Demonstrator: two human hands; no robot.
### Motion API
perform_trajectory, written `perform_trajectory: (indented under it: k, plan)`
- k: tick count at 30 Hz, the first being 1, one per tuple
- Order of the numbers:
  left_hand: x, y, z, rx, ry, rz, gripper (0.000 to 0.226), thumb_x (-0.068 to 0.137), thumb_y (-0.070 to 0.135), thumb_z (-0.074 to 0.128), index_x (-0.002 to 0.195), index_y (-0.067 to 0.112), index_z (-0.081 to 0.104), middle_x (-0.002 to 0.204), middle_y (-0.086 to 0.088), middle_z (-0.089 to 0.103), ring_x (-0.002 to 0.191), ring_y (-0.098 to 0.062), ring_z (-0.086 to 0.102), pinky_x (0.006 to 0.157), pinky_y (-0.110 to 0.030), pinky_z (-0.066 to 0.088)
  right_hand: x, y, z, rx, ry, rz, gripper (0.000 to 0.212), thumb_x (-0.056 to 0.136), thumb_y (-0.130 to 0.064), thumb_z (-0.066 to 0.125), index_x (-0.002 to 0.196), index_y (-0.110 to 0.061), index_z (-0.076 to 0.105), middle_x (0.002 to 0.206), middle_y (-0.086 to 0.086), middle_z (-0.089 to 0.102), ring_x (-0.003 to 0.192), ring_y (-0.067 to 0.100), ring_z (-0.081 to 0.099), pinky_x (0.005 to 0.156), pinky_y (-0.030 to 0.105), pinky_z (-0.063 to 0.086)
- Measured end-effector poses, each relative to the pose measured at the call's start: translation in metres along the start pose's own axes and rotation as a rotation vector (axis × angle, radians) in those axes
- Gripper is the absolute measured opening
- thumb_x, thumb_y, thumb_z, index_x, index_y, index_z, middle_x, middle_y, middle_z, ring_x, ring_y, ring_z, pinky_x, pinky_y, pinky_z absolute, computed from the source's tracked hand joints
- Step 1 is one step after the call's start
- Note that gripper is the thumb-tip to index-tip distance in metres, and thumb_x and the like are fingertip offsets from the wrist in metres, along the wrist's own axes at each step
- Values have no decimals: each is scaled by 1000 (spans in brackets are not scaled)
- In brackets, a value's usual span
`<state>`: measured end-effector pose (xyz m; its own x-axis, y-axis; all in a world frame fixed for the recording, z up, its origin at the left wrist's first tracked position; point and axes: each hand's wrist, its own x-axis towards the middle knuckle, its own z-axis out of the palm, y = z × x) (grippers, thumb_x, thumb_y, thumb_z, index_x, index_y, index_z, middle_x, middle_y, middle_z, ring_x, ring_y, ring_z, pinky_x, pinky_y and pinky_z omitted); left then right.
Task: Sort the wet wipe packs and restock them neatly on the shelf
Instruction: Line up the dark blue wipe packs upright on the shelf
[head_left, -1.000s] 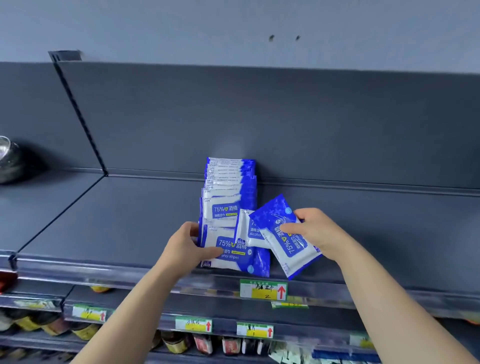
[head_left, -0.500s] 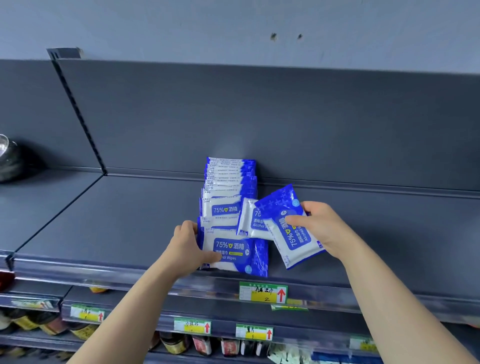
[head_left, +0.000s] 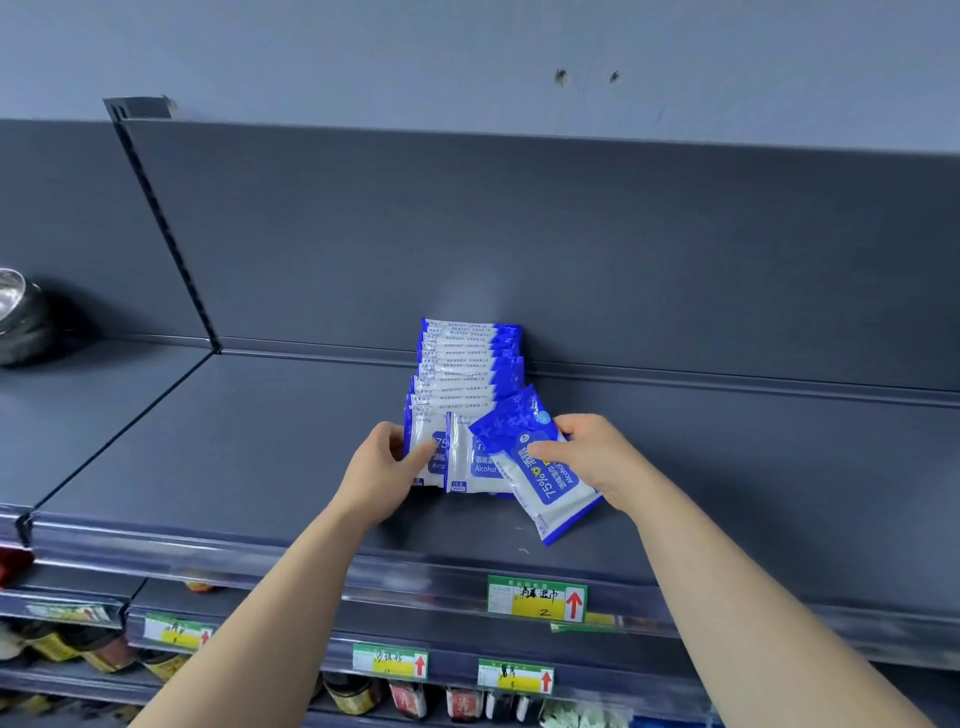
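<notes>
One wipe pack (head_left: 556, 488), pinched in the right grip (head_left: 592, 457), slants diagonally. Beside it, the left grip (head_left: 382, 467) clasps the upright row (head_left: 467, 358) on the shelf (head_left: 234, 467).

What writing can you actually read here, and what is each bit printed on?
"75%" and "Alcohol": tilted pack, gripped by the right hand.
"Alcohol": middle pack, standing beside it.
"75", partly covered: left pack, which the left hand holds.
"2", handwritten: price tag; its other characters are too blurred.
Row of packs behind: fine print, unreadable.
Lower price tags and jar labels: too small to read.
</notes>
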<state>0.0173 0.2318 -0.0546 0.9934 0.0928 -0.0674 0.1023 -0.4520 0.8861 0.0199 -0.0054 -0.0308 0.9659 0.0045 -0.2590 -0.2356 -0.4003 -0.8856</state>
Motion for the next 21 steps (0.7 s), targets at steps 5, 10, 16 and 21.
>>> perform_trajectory:
  k: [5, 10, 16, 21]
  plan:
    - [-3, -1, 0, 69, -68, 9, 55, 66, 37, 86, 100, 18, 46, 95, 6, 60, 82, -12, 60, 62, -24, 46, -1, -4, 12, 47, -19, -6, 21, 80, -29, 76, 91, -18, 62, 89, -1, 74, 72, 11, 72, 55, 23, 54]
    - [-1, -5, 0, 135, -48, 28, 55, 68, 32, 86, 102, 17, 45, 94, 9, 58, 78, -8, 55, 59, -20, 40, -2, -10, 6, 33, 28, -53, 20, 80, -24, 77, 93, -14, 66, 91, 2, 75, 75, 14, 73, 64, 29, 57]
    - [-3, -6, -3, 143, -34, 19, 57, 66, 33, 86, 103, 16, 46, 90, 11, 57, 73, -4, 53, 57, -19, 37, -13, -19, -7, 255, 120, -107, 28, 82, -4, 70, 101, -18, 55, 93, 3, 71, 69, 13, 69, 53, 28, 55]
    - [-5, -8, -6, 138, -52, 24, 59, 64, 32, 88, 103, 16, 47, 92, 8, 59, 78, -9, 56, 59, -21, 39, -23, -4, -2, 399, 219, -119, 51, 75, 3, 75, 107, -22, 45, 100, 4, 68, 78, 24, 71, 59, 37, 59]
